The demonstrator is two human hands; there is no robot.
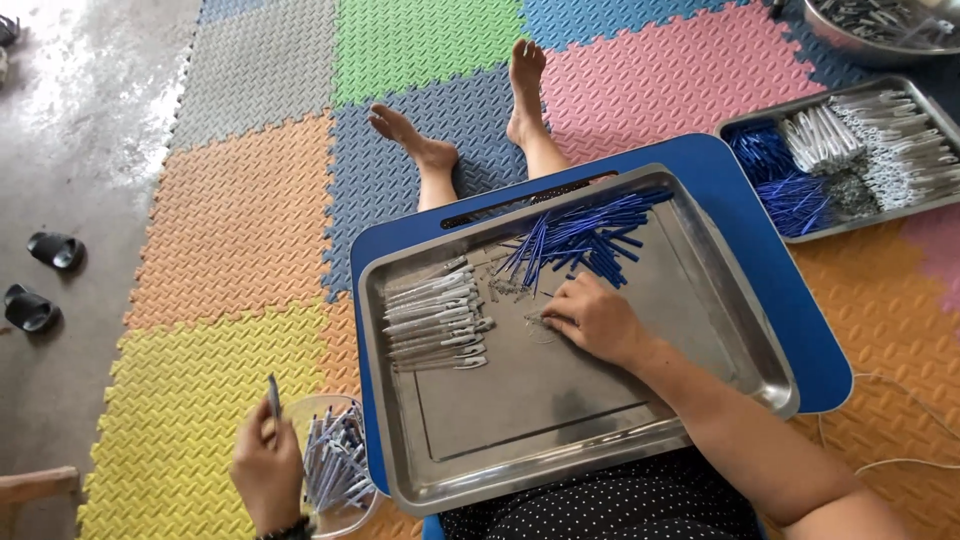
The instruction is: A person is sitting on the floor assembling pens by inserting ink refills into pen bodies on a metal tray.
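Note:
My left hand (266,465) holds a thin grey pen-like piece (273,396) upright over a clear plastic bowl (305,409) of assembled blue and grey pieces (338,462) on the floor mat. My right hand (594,318) rests fingers-down in the middle of a steel tray (540,440) on my lap, touching small springs (536,322). On the tray lie a row of silver pen barrels (436,317) at left and a heap of blue tubes (583,240) at the far side.
The tray sits on a blue lap board (790,300). A second steel tray (925,200) with blue and silver parts and a steel bowl (860,45) stand at the right. Coloured foam mats (240,220) cover the floor; black sandals (40,280) lie at left. My bare feet (470,110) stretch ahead.

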